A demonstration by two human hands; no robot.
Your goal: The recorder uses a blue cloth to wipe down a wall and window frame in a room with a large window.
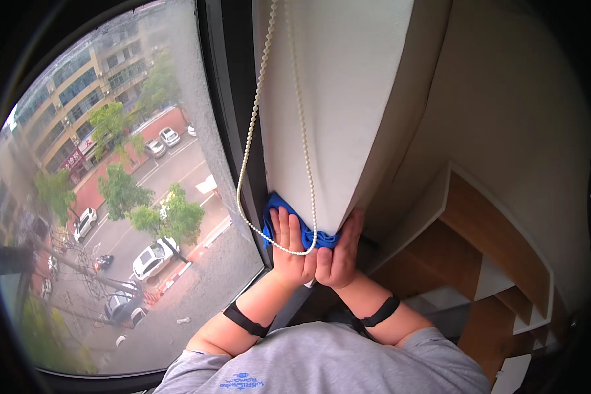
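Note:
A crumpled blue cloth (276,201) lies against the lower part of a white wall section (325,123) beside the window frame. My left hand (289,248) presses on it with the fingers stretched out close together. My right hand (340,258) is at the wall's right corner, its fingers along the side face. The bunched end of the cloth sits between that hand's thumb and fingers. A loop of white bead chain (250,133) hangs from above, its bottom crossing in front of my left hand and the cloth.
To the left is a large window pane (236,276) in a dark frame (236,98), with a street, parked cars and trees outside. White-edged wooden shelving (497,231) stands at the right. Black bands circle both my forearms.

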